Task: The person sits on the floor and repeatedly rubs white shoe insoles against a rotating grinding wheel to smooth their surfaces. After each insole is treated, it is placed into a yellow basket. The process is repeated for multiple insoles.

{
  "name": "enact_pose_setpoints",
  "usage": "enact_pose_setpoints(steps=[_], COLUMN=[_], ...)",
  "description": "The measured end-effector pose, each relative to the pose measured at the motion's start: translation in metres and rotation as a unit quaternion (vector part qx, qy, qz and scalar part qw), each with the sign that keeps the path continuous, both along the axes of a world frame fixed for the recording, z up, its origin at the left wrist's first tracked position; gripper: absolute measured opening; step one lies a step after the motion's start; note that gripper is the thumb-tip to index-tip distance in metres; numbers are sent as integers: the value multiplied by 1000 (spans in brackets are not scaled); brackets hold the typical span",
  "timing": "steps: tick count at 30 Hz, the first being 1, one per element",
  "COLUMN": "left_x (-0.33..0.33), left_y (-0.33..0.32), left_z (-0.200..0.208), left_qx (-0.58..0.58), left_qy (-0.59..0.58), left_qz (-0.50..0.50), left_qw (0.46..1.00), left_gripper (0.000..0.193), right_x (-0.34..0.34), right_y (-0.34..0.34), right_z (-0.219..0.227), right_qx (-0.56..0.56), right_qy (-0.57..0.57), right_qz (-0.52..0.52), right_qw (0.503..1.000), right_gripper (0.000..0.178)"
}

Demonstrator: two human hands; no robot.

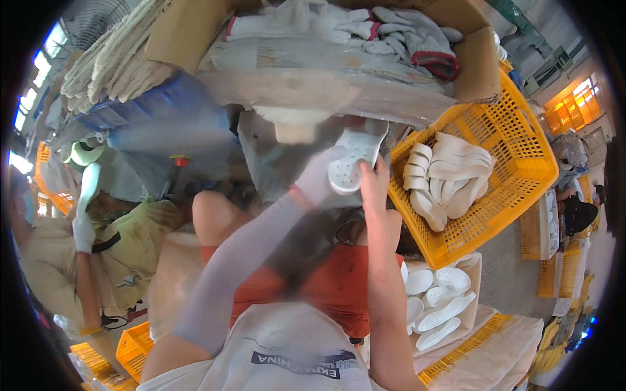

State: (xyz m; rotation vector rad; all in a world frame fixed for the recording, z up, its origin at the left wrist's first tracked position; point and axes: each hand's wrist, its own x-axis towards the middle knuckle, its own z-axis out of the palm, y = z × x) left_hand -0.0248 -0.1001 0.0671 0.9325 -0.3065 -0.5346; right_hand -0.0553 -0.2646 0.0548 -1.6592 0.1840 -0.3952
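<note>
White, smooth and dotted with holes, a shoe-shaped piece [352,163] sits in the head view between the person's two hands, held up above the lap and tilted, its rounded end toward the body. Both hands grasp it: the left hand [318,174], in a whitish glove with a reddish cuff, has its left side, while the bare right hand [374,182] grips the right edge, fingers bent. Just beyond the left hand is a cream, rounded part [295,127] — too blurred to identify — below a brown cardboard box [175,36] filled with white knitted gloves [417,40], some with red cuffs. To the right, near the right hand, a tilted yellow plastic crate [529,144] of latticed walls contains a pile of cream, curved, strap-like pieces [456,173]. Below that crate, more white shoe-shaped pieces [447,316] lie in a container lined in pale beige. At upper left, off-white cord-like strands [114,62] are heaped above a blue container [166,98]. Farther left, a co-worker's gloved hand [83,233] holds a long white piece [86,186] — upright, well apart from the person's own hands.
</note>
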Motion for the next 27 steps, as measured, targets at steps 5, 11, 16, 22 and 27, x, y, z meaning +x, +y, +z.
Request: enact_pose_setpoints(steps=[5,11,16,22,27], left_x=[-42,-43,10,78,7], left_y=[17,19,42,53,45], left_z=[-16,-63,-104,-83,-45], left_qx=[34,325,293,-80,-169], left_qy=[155,104,-41,330,331], left_qz=[-1,120,199,193,101], left_qw=[987,932,934,921,923], left_gripper=[46,42,51,60,56], right_x=[-77,-127,-98,-15,-45], right_y=[13,48,74,138,128], right_z=[-23,-10,17,45,63], right_qx=[118,-491,-225,-235,-322], right_qy=[97,-37,55,-52,-68], right_qz=[3,165,54,81,82], right_qw=[988,854,971,967,941], right_gripper=[43,75,33,28,30])
